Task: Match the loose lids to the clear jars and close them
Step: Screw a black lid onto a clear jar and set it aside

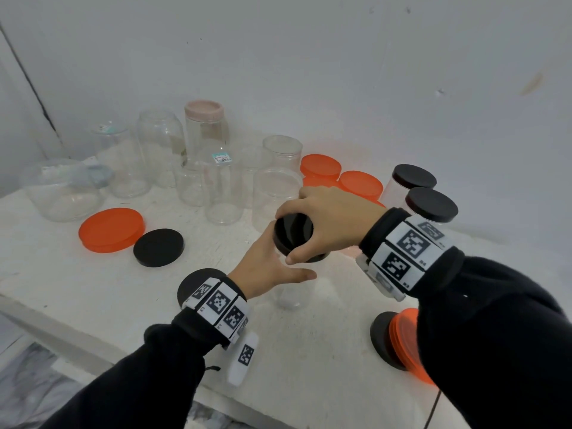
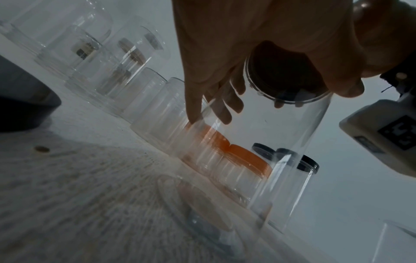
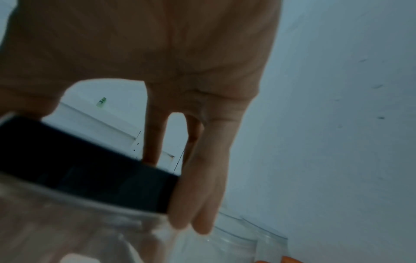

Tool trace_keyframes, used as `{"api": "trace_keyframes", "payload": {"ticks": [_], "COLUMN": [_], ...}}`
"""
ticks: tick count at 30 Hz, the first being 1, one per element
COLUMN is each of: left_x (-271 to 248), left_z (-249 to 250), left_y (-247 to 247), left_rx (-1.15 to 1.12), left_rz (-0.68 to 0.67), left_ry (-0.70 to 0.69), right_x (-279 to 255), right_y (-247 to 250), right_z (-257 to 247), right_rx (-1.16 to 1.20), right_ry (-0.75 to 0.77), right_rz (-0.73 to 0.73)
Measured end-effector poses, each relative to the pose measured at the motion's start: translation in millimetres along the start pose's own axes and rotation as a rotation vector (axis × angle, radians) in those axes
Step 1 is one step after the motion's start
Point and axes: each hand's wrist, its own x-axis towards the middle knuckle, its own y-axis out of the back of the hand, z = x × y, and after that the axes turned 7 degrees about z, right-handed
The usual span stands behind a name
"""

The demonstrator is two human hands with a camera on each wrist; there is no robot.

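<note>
A small clear jar (image 1: 288, 296) stands upright on the white table (image 1: 93, 289), near the middle. My left hand (image 1: 269, 267) wraps its body from the left; in the left wrist view the fingers (image 2: 223, 106) show through the jar wall (image 2: 288, 142). A black lid (image 1: 292, 232) sits on the jar's mouth, and my right hand (image 1: 328, 218) grips it from above by the rim. In the right wrist view the fingers (image 3: 198, 186) curl down the edge of the black lid (image 3: 78, 165), with the jar (image 3: 78, 231) blurred below it.
Several open clear jars (image 1: 223, 187) and a pink-lidded jar (image 1: 204, 111) crowd the back left. A loose orange lid (image 1: 111, 229) and black lid (image 1: 158, 247) lie left. Orange-lidded jars (image 1: 360, 184) and two black-lidded jars (image 1: 431, 204) stand right. Black and orange lids (image 1: 399, 342) lie front right.
</note>
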Motion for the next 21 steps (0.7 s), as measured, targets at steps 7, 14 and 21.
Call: {"api": "trace_keyframes", "payload": {"ticks": [7,14,21], "left_x": [0,5,21], "left_z": [-1,0,7], "left_y": [-4,-5,-34], "left_rx": [-0.005,0.030,0.168], "left_rz": [0.032,-0.197,-0.194], "left_ry": [-0.005,0.050,0.005], "right_x": [-3,-15,-55], "right_y": [-5,-1,-7], "right_z": [0,19,68], "right_rx": [0.014,0.052,0.078], "right_ry": [-0.034,-0.049,-0.186], "right_rz": [0.030,-0.044,-0.031]}}
